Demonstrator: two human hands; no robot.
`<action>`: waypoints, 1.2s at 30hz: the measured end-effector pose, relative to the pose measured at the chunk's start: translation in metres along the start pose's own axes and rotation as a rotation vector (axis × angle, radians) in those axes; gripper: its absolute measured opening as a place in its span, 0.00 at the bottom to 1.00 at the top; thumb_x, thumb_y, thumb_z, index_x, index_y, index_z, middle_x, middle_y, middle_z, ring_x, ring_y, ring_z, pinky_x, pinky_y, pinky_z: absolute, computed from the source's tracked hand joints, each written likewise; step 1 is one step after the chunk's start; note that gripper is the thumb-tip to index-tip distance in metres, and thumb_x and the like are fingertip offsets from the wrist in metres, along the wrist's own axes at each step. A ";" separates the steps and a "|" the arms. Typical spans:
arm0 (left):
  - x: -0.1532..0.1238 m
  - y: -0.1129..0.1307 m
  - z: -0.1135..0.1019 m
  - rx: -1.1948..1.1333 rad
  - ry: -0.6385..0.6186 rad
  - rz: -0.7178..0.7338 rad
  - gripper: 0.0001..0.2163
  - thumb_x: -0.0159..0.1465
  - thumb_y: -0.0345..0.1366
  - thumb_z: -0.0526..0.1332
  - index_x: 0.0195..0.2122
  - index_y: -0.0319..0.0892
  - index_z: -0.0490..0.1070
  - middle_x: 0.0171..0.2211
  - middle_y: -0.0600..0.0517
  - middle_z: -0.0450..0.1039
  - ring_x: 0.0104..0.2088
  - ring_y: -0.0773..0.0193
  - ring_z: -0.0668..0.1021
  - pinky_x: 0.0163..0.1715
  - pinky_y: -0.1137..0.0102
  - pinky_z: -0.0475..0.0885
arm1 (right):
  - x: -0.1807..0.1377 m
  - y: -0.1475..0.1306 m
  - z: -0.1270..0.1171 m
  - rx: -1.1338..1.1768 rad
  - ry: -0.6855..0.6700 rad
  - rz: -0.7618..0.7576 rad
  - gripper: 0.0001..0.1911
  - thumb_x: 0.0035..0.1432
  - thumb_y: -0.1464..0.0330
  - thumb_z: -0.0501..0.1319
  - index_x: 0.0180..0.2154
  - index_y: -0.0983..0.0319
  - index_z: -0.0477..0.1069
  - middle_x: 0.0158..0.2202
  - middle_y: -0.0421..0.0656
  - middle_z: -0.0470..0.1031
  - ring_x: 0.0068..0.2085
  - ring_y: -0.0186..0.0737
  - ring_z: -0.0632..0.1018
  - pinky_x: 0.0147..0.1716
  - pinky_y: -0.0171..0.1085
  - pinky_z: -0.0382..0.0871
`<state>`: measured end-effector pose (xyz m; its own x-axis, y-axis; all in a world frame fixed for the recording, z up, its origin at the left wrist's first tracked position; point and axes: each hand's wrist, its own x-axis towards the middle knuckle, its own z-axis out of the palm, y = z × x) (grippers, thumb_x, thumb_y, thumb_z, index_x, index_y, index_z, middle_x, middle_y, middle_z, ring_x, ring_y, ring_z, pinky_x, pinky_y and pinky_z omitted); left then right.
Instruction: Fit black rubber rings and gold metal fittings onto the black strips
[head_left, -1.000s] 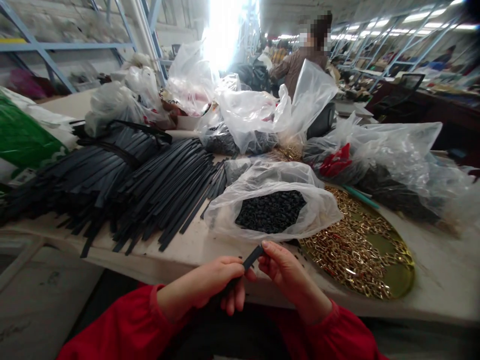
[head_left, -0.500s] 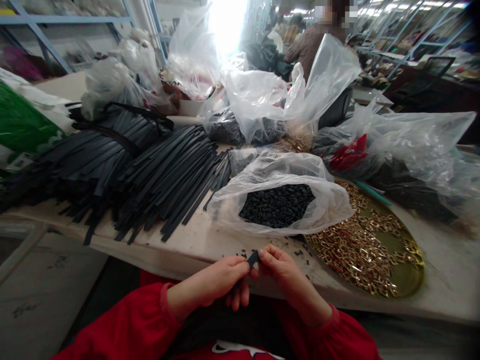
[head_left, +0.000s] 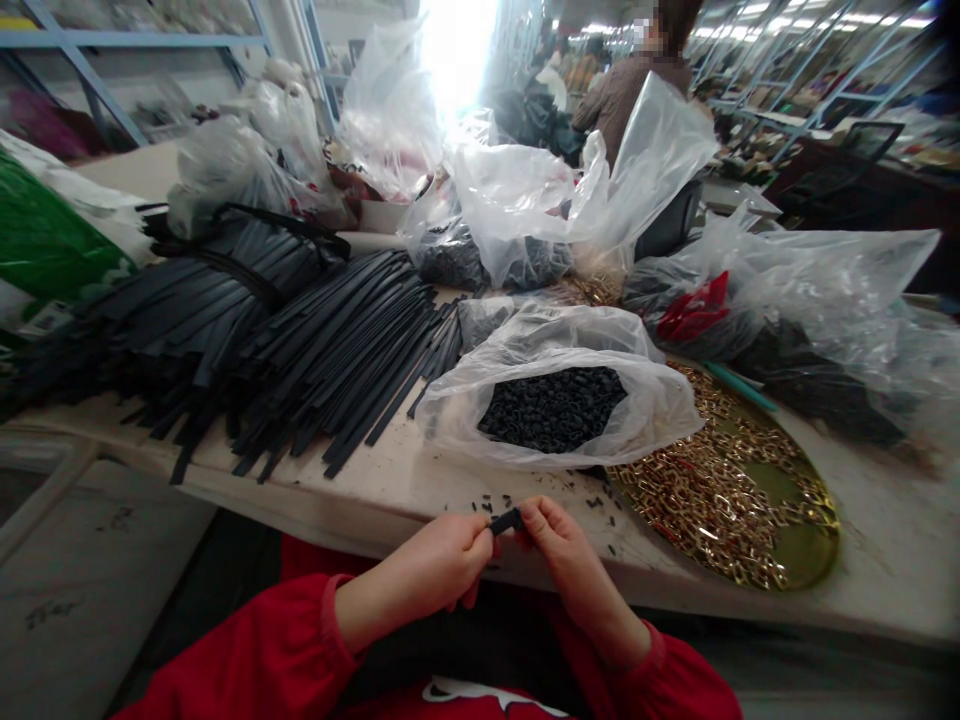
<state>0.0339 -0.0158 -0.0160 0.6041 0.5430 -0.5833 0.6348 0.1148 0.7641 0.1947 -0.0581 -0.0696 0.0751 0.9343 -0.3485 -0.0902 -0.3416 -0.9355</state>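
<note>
At table edge, L hand [head_left: 442, 560] & R hand [head_left: 559, 540] both pinch short black strap end [head_left: 507, 521], fingers closed, near clear plastic bag of black rings [head_left: 555, 405].

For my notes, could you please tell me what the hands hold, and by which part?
The left hand and right hand pinch a black strip near its tip.

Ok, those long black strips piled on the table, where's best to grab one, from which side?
Probably a near end, across its flat faces. The long black strips lie flat and fan toward the table's front edge, tips sticking out there. Come from that side, left of the left hand, which with the right hand pinches a short black piece.
</note>
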 end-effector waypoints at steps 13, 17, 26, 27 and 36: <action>-0.001 -0.001 0.012 0.500 0.318 0.166 0.14 0.63 0.34 0.45 0.29 0.41 0.69 0.26 0.50 0.74 0.26 0.63 0.74 0.24 0.73 0.58 | -0.009 0.001 0.007 -0.146 0.045 -0.099 0.19 0.55 0.53 0.53 0.25 0.61 0.63 0.21 0.36 0.63 0.25 0.34 0.64 0.26 0.33 0.58; -0.001 -0.004 0.019 0.584 0.364 0.133 0.15 0.64 0.35 0.44 0.31 0.40 0.70 0.26 0.48 0.75 0.26 0.61 0.75 0.24 0.71 0.57 | -0.011 0.004 0.011 -0.135 0.074 -0.110 0.18 0.55 0.54 0.53 0.25 0.61 0.64 0.22 0.37 0.62 0.26 0.34 0.64 0.26 0.33 0.58; -0.001 0.001 0.008 0.378 0.208 0.159 0.15 0.61 0.34 0.45 0.27 0.40 0.70 0.22 0.51 0.71 0.22 0.65 0.70 0.22 0.73 0.57 | -0.012 0.006 0.005 -0.115 -0.018 -0.127 0.14 0.53 0.57 0.57 0.26 0.62 0.64 0.24 0.37 0.63 0.27 0.34 0.64 0.28 0.33 0.59; -0.001 0.000 0.007 0.315 0.157 0.136 0.15 0.61 0.34 0.45 0.27 0.40 0.70 0.20 0.53 0.69 0.21 0.66 0.69 0.20 0.74 0.57 | -0.013 0.006 0.004 -0.103 -0.039 -0.113 0.14 0.52 0.58 0.58 0.26 0.62 0.63 0.23 0.37 0.63 0.27 0.34 0.65 0.28 0.33 0.60; -0.004 0.000 -0.007 0.035 -0.228 0.014 0.16 0.61 0.43 0.46 0.32 0.39 0.70 0.16 0.57 0.62 0.14 0.71 0.64 0.14 0.78 0.58 | -0.019 -0.007 -0.009 0.025 -0.262 0.078 0.12 0.48 0.62 0.63 0.32 0.62 0.67 0.25 0.37 0.70 0.27 0.34 0.70 0.29 0.34 0.62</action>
<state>0.0279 -0.0120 -0.0122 0.7035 0.3416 -0.6232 0.6398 0.0773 0.7647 0.2033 -0.0746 -0.0565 -0.1921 0.9007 -0.3898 -0.1105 -0.4145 -0.9033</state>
